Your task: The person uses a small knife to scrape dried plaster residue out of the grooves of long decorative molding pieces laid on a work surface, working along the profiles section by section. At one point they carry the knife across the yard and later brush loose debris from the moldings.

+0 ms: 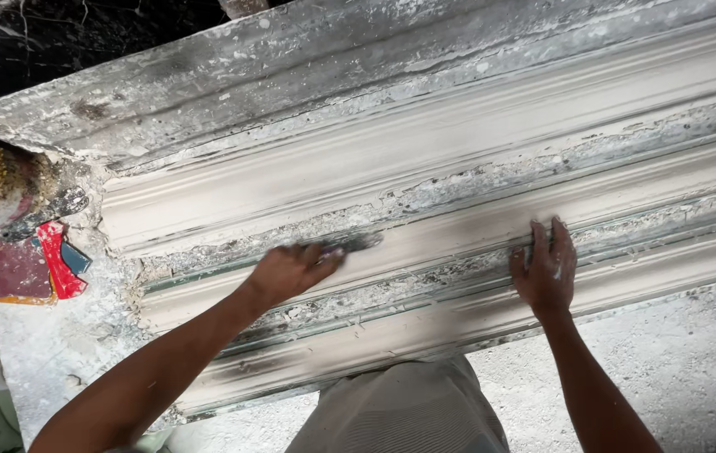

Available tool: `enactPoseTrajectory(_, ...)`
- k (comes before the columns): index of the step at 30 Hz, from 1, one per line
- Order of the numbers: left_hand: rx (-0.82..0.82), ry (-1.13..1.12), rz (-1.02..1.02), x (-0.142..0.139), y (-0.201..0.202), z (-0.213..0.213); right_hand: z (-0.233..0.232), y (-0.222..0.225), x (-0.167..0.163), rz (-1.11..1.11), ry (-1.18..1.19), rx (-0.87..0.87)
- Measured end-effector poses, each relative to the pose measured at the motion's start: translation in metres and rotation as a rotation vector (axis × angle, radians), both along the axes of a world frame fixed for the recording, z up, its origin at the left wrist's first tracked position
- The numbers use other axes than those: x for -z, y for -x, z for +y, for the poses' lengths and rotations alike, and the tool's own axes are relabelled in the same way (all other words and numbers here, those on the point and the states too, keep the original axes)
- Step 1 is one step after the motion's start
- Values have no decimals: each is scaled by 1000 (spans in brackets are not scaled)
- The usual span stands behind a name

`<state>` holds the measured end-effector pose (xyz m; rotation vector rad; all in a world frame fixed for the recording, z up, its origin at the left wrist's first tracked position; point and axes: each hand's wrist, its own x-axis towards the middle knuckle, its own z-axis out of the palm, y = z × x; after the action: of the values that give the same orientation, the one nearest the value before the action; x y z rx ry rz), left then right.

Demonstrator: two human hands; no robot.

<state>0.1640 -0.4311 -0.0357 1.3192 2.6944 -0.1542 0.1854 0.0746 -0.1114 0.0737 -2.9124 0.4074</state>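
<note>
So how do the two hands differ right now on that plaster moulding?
The left hand is closed around a small tool whose blurred tip lies in a groove; the right hand holds nothing. The left hand is curled; the right lies flat with fingers spread, pointing away from the person. The left sits nearer the moulding's end; the right sits further along. Both rest on the moulding and look dusted with plaster.

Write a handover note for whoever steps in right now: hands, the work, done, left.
Left hand: shut on a scraper tool, its blade blurred, lying in a groove of the long plaster cornice moulding.
Right hand: open, fingers flat on the moulding's lower ridge.
Moulding lies on the plaster-dusted worktable.
Done: broad ridges look smooth.
Left: crusty plaster residue lines the grooves along the length.
</note>
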Motion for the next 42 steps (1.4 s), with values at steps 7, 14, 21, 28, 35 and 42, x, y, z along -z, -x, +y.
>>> enactPoseTrajectory(7,28,48,38,2,-4,11,-3,-6,2,-28,-8,25)
enactPoseTrajectory(14,76,-70,53,7,18,57,1,-4,2,-8,-3,18)
enactPoseTrajectory(21,50,2,-85,1,20,56,0,-2,1,-23,-11,24)
enactPoseTrajectory(28,23,-81,90,1,13,46,0,-3,3,-23,-2,18)
enactPoseTrajectory(35,27,-64,-114,10,30,111,2,-4,0,-37,-18,16)
enactPoseTrajectory(42,20,-33,-60,4,21,65,3,-4,3,-39,-14,35)
